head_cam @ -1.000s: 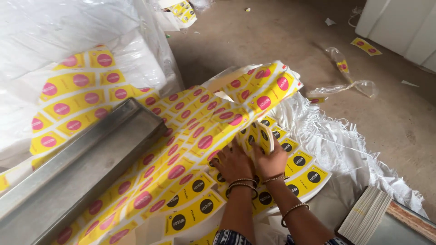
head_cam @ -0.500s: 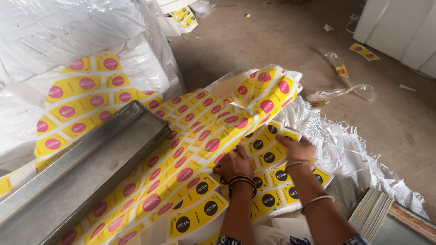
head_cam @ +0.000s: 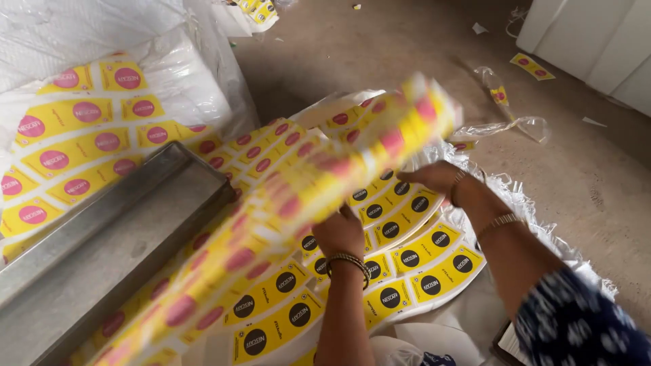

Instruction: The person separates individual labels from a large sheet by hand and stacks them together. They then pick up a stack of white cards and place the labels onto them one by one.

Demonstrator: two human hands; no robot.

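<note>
Head cam: both hands, left hand (head_cam: 341,234) and right hand (head_cam: 434,177), have fingers closed on a floppy, light yellow label sheet (head_cam: 305,196); the edges look like the best hold.

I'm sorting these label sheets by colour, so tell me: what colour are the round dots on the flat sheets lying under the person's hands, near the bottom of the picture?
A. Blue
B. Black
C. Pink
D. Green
B: the flat yellow sheets beneath the left hand and right hand carry black dots, while the blurred lifted stack shows pink ones.
</note>
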